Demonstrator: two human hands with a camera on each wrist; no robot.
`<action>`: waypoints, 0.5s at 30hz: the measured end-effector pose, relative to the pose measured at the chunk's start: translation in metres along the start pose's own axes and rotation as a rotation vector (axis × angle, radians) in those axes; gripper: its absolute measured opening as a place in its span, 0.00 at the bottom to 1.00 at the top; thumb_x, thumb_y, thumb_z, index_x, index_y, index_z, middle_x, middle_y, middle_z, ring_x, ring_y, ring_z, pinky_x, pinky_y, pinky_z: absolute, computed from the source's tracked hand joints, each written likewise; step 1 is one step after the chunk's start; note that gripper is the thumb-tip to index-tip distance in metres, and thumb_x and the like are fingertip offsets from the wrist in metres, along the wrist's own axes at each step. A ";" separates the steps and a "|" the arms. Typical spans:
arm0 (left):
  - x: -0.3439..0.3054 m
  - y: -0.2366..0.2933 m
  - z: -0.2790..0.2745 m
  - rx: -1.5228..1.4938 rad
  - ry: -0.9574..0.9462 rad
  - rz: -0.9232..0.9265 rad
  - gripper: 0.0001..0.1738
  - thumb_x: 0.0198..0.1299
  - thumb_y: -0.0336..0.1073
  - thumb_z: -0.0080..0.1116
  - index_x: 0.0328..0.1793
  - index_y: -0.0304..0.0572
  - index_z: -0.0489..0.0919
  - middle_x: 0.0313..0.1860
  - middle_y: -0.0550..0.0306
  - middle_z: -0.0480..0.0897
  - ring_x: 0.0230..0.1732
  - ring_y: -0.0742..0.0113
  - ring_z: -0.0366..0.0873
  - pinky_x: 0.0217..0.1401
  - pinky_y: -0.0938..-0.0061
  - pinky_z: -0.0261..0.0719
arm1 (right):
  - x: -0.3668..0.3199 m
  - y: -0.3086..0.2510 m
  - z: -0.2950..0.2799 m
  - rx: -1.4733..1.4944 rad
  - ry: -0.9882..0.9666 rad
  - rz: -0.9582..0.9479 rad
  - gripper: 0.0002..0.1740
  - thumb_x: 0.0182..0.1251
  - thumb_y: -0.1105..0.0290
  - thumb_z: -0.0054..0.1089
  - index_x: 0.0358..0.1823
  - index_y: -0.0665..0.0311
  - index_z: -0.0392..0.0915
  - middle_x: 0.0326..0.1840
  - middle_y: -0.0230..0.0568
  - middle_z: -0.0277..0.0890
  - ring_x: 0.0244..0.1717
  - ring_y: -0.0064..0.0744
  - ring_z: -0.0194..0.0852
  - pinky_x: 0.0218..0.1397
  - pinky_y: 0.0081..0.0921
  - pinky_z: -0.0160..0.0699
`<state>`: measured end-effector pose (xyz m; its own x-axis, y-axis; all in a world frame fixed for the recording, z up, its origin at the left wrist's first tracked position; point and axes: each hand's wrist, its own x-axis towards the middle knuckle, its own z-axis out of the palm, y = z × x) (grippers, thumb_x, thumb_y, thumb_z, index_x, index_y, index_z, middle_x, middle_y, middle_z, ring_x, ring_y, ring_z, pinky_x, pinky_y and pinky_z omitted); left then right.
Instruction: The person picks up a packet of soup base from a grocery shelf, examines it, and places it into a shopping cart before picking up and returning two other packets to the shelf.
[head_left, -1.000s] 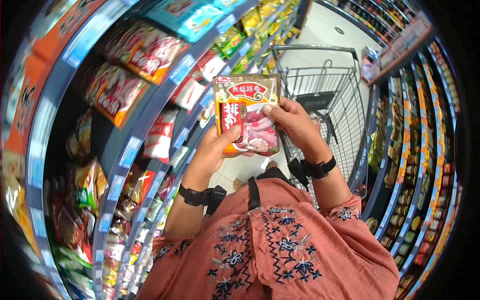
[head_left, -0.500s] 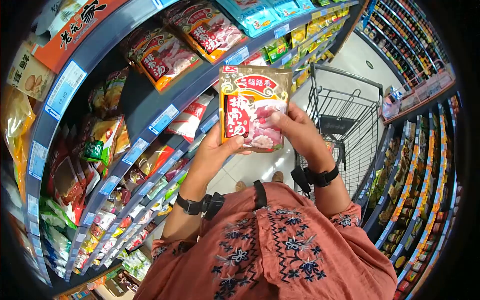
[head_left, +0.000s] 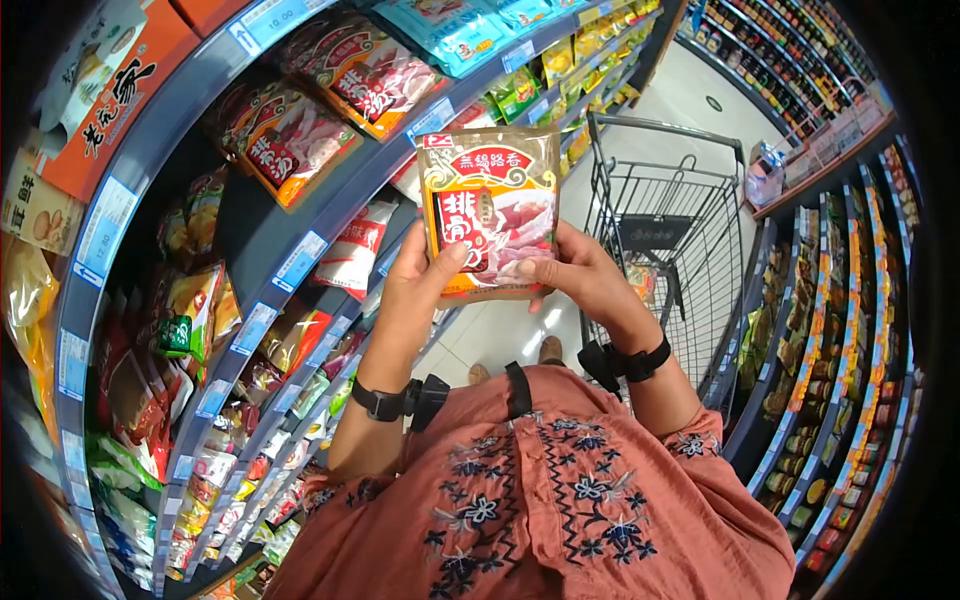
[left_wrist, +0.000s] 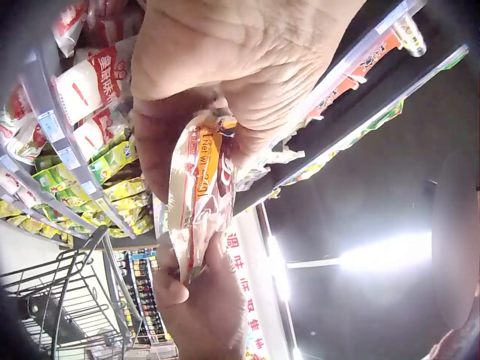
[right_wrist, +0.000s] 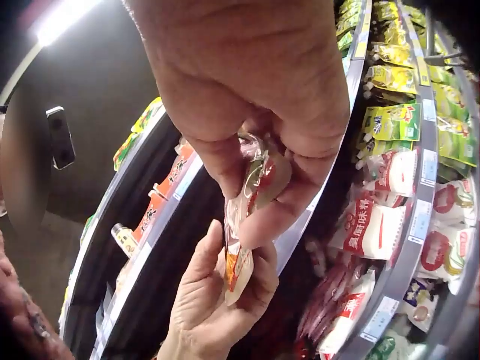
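Note:
In the head view a brown, red and orange food packet [head_left: 490, 215] is held upright, its printed front towards the camera. The left hand [head_left: 415, 275] grips its lower left edge, thumb on the front and fingers behind. At the lower right, the right hand [head_left: 590, 278] pinches the packet, thumb across the front. The left wrist view shows the packet [left_wrist: 201, 187] edge-on between the left hand [left_wrist: 232, 67] above and the right hand [left_wrist: 199, 307] below. Seen from the right wrist, the right hand [right_wrist: 251, 97] holds one end of the packet [right_wrist: 238, 262], the left hand [right_wrist: 217, 304] the other.
Similar packets [head_left: 285, 140] lie on the shelf to the left, with blue bags [head_left: 445, 35] further along. A wire shopping cart [head_left: 665, 235] stands beyond the right hand. More stocked shelves [head_left: 830, 370] run along the right. Shoes [head_left: 550, 348] show on the pale floor below.
The view first swung so the shelves and cart shifted right, then slid partly back left. Both hands keep hold of the packet, and the right thumb sits lower on its front.

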<state>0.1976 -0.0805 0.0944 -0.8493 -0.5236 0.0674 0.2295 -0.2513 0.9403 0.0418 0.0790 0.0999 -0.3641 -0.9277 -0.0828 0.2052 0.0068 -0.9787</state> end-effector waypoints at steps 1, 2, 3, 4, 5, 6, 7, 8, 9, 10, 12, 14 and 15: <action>0.001 0.000 0.002 -0.012 -0.003 -0.001 0.25 0.74 0.36 0.56 0.73 0.37 0.67 0.63 0.55 0.79 0.60 0.72 0.78 0.65 0.72 0.76 | -0.002 0.001 0.000 -0.003 0.009 -0.004 0.28 0.73 0.66 0.62 0.70 0.65 0.67 0.57 0.37 0.81 0.47 0.27 0.83 0.37 0.24 0.87; 0.002 -0.001 0.004 -0.024 -0.007 -0.002 0.25 0.74 0.36 0.56 0.73 0.37 0.67 0.62 0.55 0.80 0.60 0.71 0.78 0.65 0.72 0.76 | -0.003 0.002 -0.001 -0.005 0.019 -0.008 0.28 0.73 0.65 0.61 0.70 0.65 0.67 0.57 0.37 0.81 0.47 0.27 0.83 0.37 0.25 0.87; 0.003 -0.001 0.005 -0.036 -0.010 -0.005 0.25 0.74 0.36 0.56 0.73 0.37 0.67 0.62 0.55 0.80 0.60 0.71 0.79 0.64 0.71 0.77 | -0.005 0.001 -0.001 0.044 0.037 -0.001 0.27 0.74 0.64 0.60 0.70 0.65 0.68 0.57 0.37 0.81 0.47 0.27 0.83 0.37 0.25 0.87; 0.004 -0.002 0.006 -0.060 -0.004 -0.011 0.24 0.74 0.36 0.56 0.73 0.37 0.67 0.62 0.54 0.80 0.59 0.70 0.80 0.64 0.71 0.78 | -0.005 -0.001 -0.001 0.094 0.054 0.007 0.26 0.75 0.62 0.59 0.70 0.65 0.68 0.57 0.38 0.81 0.47 0.28 0.84 0.37 0.26 0.87; 0.004 -0.001 0.005 -0.083 0.004 -0.019 0.24 0.74 0.36 0.55 0.72 0.38 0.67 0.61 0.54 0.80 0.59 0.69 0.80 0.63 0.70 0.79 | -0.005 -0.002 0.000 0.144 0.070 0.017 0.26 0.76 0.61 0.57 0.69 0.65 0.68 0.57 0.38 0.81 0.47 0.29 0.84 0.37 0.27 0.87; 0.005 -0.001 0.005 -0.107 0.013 -0.026 0.24 0.74 0.36 0.55 0.72 0.38 0.67 0.61 0.54 0.81 0.58 0.69 0.81 0.63 0.70 0.80 | -0.005 0.001 0.001 0.184 0.118 0.013 0.25 0.79 0.57 0.50 0.67 0.67 0.69 0.58 0.42 0.80 0.48 0.34 0.84 0.39 0.31 0.88; 0.005 0.000 0.005 -0.119 0.026 -0.029 0.23 0.74 0.37 0.55 0.72 0.38 0.68 0.60 0.53 0.81 0.58 0.68 0.82 0.62 0.69 0.81 | -0.004 0.003 -0.001 0.227 0.109 0.001 0.25 0.80 0.56 0.48 0.67 0.68 0.69 0.58 0.43 0.79 0.49 0.35 0.84 0.39 0.32 0.88; 0.006 0.002 0.004 -0.131 0.038 -0.030 0.23 0.75 0.37 0.55 0.71 0.38 0.68 0.60 0.53 0.81 0.57 0.67 0.82 0.61 0.69 0.82 | -0.002 0.004 -0.004 0.269 0.100 -0.014 0.25 0.80 0.55 0.47 0.66 0.68 0.69 0.58 0.44 0.79 0.49 0.36 0.84 0.40 0.33 0.88; 0.006 0.004 0.004 -0.142 0.051 -0.031 0.23 0.75 0.37 0.55 0.71 0.38 0.68 0.60 0.52 0.81 0.57 0.66 0.83 0.61 0.68 0.83 | -0.001 0.005 -0.006 0.311 0.091 -0.029 0.25 0.81 0.55 0.45 0.66 0.69 0.69 0.59 0.45 0.78 0.50 0.38 0.83 0.40 0.34 0.89; 0.007 0.003 0.001 -0.145 0.056 -0.035 0.22 0.75 0.37 0.55 0.70 0.38 0.68 0.59 0.52 0.81 0.56 0.66 0.83 0.60 0.67 0.83 | -0.001 0.005 -0.005 0.278 0.105 -0.034 0.27 0.82 0.53 0.40 0.64 0.70 0.70 0.59 0.47 0.78 0.51 0.40 0.83 0.41 0.36 0.89; 0.007 0.005 0.003 -0.171 0.061 -0.022 0.22 0.74 0.35 0.55 0.70 0.37 0.70 0.60 0.52 0.82 0.57 0.67 0.83 0.61 0.69 0.83 | -0.002 0.003 -0.002 0.282 0.120 -0.021 0.26 0.82 0.53 0.40 0.63 0.70 0.70 0.58 0.46 0.78 0.51 0.39 0.83 0.41 0.35 0.89; 0.007 0.005 0.004 -0.184 0.055 -0.016 0.22 0.73 0.34 0.56 0.70 0.36 0.70 0.60 0.52 0.82 0.57 0.67 0.83 0.61 0.69 0.82 | -0.002 0.002 -0.001 0.286 0.125 -0.018 0.26 0.82 0.53 0.40 0.63 0.70 0.70 0.58 0.46 0.78 0.51 0.39 0.83 0.41 0.35 0.89; 0.007 0.005 0.002 -0.185 0.048 -0.018 0.22 0.73 0.34 0.56 0.70 0.36 0.70 0.60 0.52 0.82 0.58 0.67 0.83 0.61 0.69 0.82 | -0.002 0.001 0.000 0.289 0.122 -0.019 0.26 0.82 0.53 0.40 0.63 0.70 0.71 0.57 0.46 0.78 0.51 0.39 0.83 0.41 0.35 0.89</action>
<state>0.1920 -0.0833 0.1005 -0.8315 -0.5546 0.0314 0.3022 -0.4042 0.8633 0.0429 0.0804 0.0990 -0.4730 -0.8749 -0.1041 0.4404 -0.1324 -0.8880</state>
